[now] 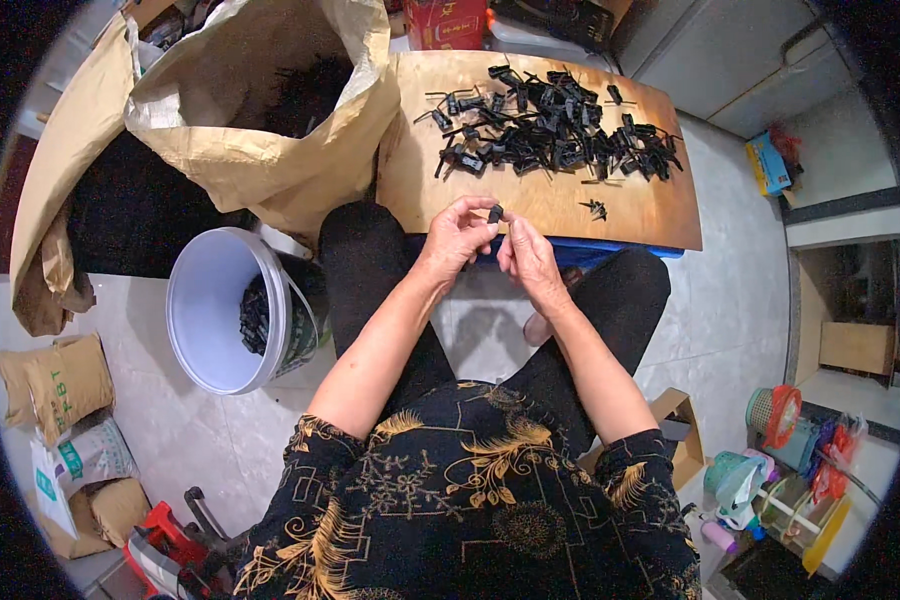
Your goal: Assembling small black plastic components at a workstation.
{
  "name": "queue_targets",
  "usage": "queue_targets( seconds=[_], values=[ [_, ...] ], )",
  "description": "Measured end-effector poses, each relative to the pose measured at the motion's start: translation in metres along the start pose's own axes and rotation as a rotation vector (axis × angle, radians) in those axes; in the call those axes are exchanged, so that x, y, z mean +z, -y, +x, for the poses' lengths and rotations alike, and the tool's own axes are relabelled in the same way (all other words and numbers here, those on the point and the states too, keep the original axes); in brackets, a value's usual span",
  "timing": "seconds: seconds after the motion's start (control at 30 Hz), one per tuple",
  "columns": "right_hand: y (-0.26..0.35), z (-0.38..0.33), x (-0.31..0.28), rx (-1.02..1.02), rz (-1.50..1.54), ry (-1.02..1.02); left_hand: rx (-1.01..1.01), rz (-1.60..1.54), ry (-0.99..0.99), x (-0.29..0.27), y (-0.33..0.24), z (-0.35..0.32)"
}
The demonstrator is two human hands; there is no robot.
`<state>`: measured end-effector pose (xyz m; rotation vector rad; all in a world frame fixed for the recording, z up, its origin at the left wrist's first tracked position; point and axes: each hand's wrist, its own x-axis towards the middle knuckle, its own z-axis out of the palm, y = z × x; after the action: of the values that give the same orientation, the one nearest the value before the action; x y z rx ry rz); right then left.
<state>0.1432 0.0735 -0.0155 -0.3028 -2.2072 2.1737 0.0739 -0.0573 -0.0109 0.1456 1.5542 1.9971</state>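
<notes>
Between my hands, just off the near edge of the wooden board (410, 185), is a small black plastic part (495, 213). The thumb and fingers of my left hand (455, 238) grip it. Close on its right side, my right hand (530, 260) is closed in a pinch; whatever lies between those fingertips is too small to make out. A heap of black plastic parts with thin protruding stems (560, 115) covers the far half of the board. Nearer to me on the board lies a small separate cluster of thin dark pieces (594, 210).
A white bucket (185, 310) with black pieces inside stands left of my knee. Behind it a large open paper sack (260, 165) holds dark contents. Filled bags (70, 385) lie at lower left. A cardboard box (678, 430) and a rack of household items (790, 500) are at right.
</notes>
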Motion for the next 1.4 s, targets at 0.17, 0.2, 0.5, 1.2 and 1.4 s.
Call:
queue_targets(
  seconds=[0.17, 0.2, 0.5, 1.2, 1.4],
  values=[
    [0.003, 0.001, 0.000, 0.105, 0.033, 0.047, 0.051, 0.128, -0.009, 0.007, 0.000, 0.000],
    [0.003, 0.002, 0.002, 0.101, 0.041, 0.048, 0.066, 0.134, -0.010, 0.007, 0.002, 0.001],
    [0.001, 0.007, -0.001, 0.174, 0.098, 0.024, 0.169, 0.283, -0.015, 0.009, 0.008, 0.005],
    [-0.001, 0.029, 0.002, 0.380, 0.198, 0.042, 0.391, 0.674, -0.224, 0.015, 0.015, 0.014],
    [-0.006, 0.024, 0.000, 0.475, 0.206, 0.025, 0.411, 0.865, -0.193, 0.013, 0.027, 0.013]
  ],
)
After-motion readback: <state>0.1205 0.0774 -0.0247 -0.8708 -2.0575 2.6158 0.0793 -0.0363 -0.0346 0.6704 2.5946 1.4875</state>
